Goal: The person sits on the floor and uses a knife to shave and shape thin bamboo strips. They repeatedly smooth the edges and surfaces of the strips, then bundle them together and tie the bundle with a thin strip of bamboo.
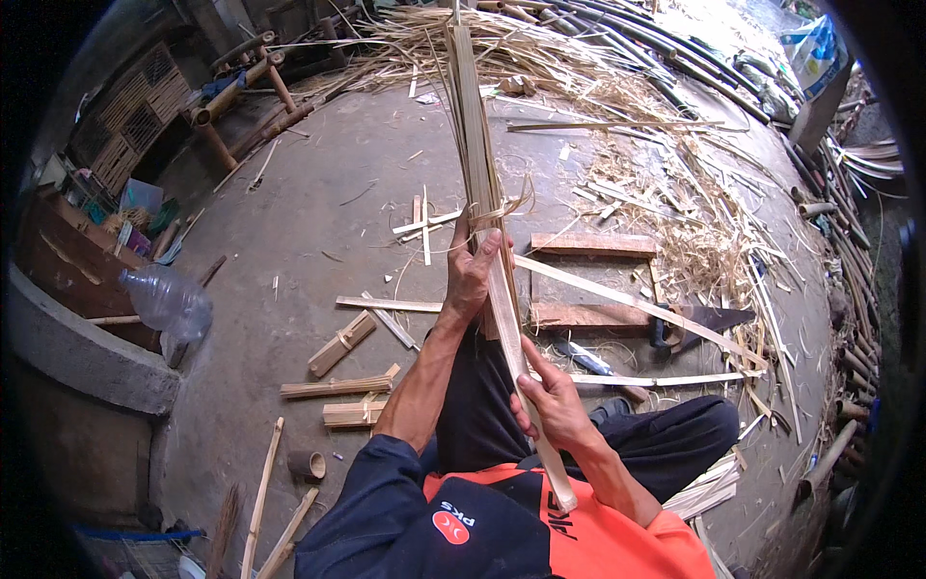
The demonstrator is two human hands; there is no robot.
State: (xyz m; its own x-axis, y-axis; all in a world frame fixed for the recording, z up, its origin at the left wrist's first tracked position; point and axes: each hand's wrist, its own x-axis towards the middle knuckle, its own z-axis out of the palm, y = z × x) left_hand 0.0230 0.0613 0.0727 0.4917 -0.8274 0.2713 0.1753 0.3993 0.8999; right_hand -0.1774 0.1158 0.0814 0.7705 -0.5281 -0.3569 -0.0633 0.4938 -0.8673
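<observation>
- The left hand (473, 275) is wrapped round a bundle of split bamboo strips (473, 125), fingers curled shut on it about midway along; the bundle rises up and away from the person, its far end reaching toward the heap of bamboo shavings (675, 193) at the top of the view.
- The right hand (550, 405) is closed on the lower, near part of the same bundle, thumb and fingers pressed against a pale strip; the cut end (564, 497) juts past this hand toward the person's orange shirt (617, 540).
- The long axis of the bundle runs nearly straight from the lap outward, leaning slightly to the left at the top; the left hand sits farther out along it, the right hand nearer the body, so the near end belongs to the right hand.
- A thin fibre tie loops round the bundle just above the left hand; how tight it is cannot be told.
- On the concrete floor (318, 203): a hand saw (699, 323) to the right; short tied bamboo bundles (342, 386) to the left; a clear plastic bottle (169, 299) on the ledge farther left.
</observation>
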